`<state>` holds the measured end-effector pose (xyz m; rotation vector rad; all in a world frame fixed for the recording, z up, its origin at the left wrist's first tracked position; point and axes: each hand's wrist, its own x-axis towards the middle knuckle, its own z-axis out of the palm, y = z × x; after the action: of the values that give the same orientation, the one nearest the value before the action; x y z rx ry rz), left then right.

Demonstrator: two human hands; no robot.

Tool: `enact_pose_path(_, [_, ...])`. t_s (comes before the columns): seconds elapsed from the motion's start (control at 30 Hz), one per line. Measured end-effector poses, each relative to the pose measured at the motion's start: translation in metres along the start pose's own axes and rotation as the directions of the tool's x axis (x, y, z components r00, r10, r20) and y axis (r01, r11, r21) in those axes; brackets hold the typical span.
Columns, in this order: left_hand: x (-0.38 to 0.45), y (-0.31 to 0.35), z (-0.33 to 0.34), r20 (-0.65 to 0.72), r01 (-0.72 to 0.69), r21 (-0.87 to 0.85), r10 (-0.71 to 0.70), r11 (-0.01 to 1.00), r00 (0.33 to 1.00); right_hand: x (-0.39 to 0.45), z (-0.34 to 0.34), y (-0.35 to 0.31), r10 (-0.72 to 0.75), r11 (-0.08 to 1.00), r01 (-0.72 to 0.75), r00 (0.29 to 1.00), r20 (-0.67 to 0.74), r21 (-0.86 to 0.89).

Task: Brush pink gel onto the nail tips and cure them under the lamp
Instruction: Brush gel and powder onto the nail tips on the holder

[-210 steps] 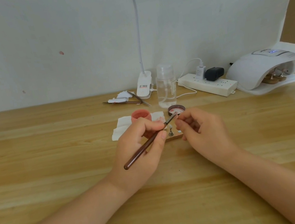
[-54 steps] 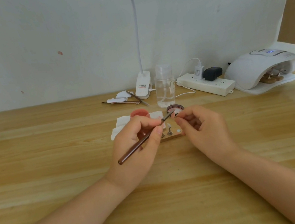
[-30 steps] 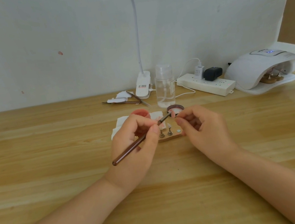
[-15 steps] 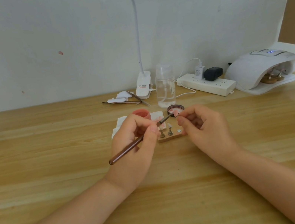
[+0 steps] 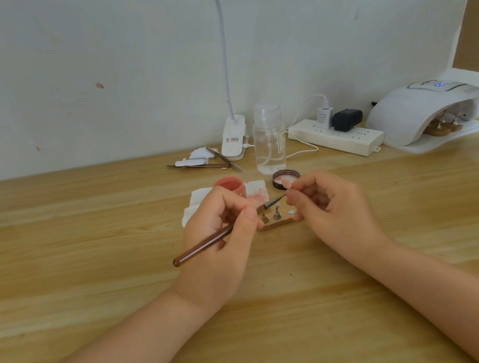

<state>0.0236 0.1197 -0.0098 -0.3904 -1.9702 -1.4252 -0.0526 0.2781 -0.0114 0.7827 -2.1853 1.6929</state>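
Writing stays unreadable; left hand grips brush, right hand pinches nail tip.

Left hand gripping brush, tip at nail tip pinched in right hand.
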Motion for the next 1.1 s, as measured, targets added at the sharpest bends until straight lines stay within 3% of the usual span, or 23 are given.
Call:
enact_pose_path(0.27, [0.0024,-0.0033,0.0036,0.0,0.068,-0.089,-0.069,0.994,0.998,0.0001,0.0012,0.0012,0.01,0.999,-0.011,1.0,0.011,0.036])
enact_pose_path(0.6, [0.001,0.0014,0.0011,0.018,-0.054,-0.001,0.054,0.999,0.998,0.0001,0.0009,-0.002,0.03,0.994,-0.029,1.0,-0.005,0.104])
enact_pose_path(0.73, [0.0016,0.0001,0.0017,0.007,0.004,-0.058,-0.003,0.998,1.0,-0.0003,0.0007,-0.0016,0.023,0.997,-0.023,1.0,0.008,0.075])
enact_pose_path(0.9, [0.0016,0.0007,0.0023,0.056,-0.019,0.006,0.018,1.0,0.998,-0.0003,0.0,-0.0021,0.02,0.998,-0.021,1.0,0.011,0.066])
enact_pose_path(1.1, [0.0006,0.0035,0.0004,0.029,-0.002,-0.07,0.004,0.998,1.0,-0.0001,0.0001,-0.0035,0.047,0.994,-0.047,0.999,0.002,0.097])
